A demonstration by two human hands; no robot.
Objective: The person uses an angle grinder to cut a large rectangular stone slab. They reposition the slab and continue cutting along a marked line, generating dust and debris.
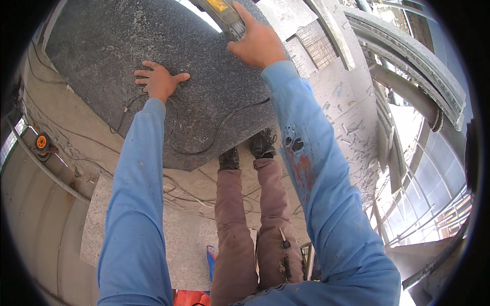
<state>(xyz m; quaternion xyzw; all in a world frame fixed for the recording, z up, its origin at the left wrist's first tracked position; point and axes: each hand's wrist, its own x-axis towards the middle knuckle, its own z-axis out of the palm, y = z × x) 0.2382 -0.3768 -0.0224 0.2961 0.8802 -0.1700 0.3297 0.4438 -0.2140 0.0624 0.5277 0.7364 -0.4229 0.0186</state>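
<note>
My left hand [161,82] lies flat on a dark speckled stone slab [204,66], fingers and thumb spread, holding nothing. Farther off and to the right, my right hand [260,43] is closed around the near end of a grey-green tool with a yellow label [220,15]. The top edge of the view cuts the tool off, so its kind does not show. Across the slab, a thin black cable [217,133] curves below my hands and passes behind my right forearm.
My shoes [263,143] stand at the slab's near edge. Stone offcuts [352,130] litter the ground at right, beside stacked long stone strips [423,61]. Loose cables [178,191] cross the ground near my legs. An orange-hubbed wheel [42,142] stands at left.
</note>
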